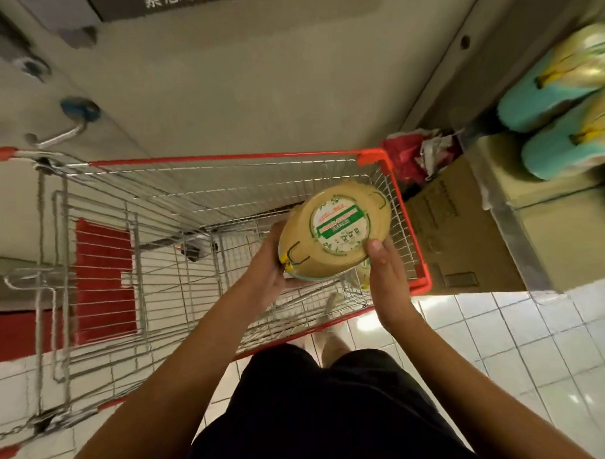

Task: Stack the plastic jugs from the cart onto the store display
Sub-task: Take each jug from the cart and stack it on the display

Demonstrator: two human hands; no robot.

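Both hands, left hand (268,265) and right hand (387,278), grip jug (335,235) between them.

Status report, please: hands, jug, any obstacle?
Left hand, right hand: both hold yellow jug above cart. Jug not yet on display. Cardboard box stands between.

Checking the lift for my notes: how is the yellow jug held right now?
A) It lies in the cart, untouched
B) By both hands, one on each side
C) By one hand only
B: the left hand and the right hand each hold a side of the jug above the cart.
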